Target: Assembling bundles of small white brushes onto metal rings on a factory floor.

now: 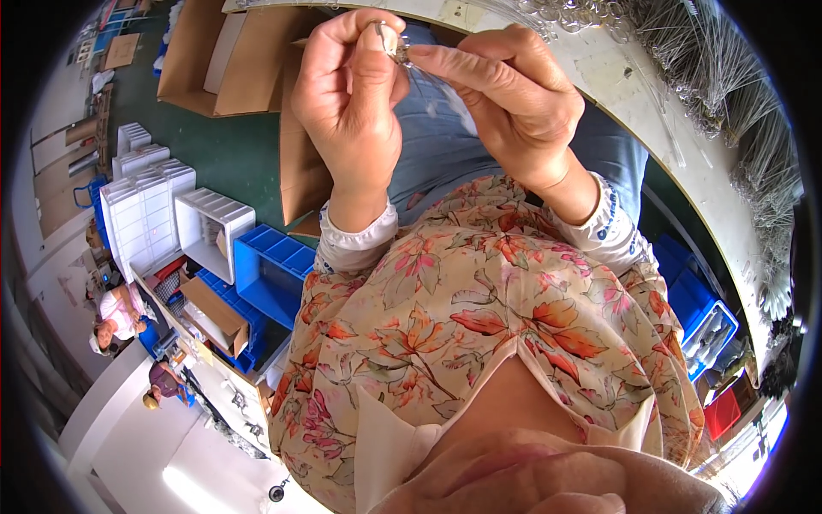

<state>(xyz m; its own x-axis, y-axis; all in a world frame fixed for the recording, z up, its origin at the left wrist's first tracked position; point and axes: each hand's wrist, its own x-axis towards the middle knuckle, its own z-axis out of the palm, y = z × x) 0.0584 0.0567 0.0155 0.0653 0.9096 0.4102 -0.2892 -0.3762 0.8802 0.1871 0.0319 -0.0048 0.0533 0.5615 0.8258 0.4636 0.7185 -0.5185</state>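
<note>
My left hand and my right hand are raised together above my lap, fingertips meeting. Between them they pinch a small metal ring-like part, the left thumb and forefinger around it, the right forefinger touching it from the right. A thin clear strand seems to hang from it, hard to make out. Both forearms wear white sleeve covers over a floral blouse.
A pale worktable curves along the top right, with piles of thin clear wire parts on it. Cardboard boxes stand on the green floor at left, with white crates and blue bins. Two other people sit at lower left.
</note>
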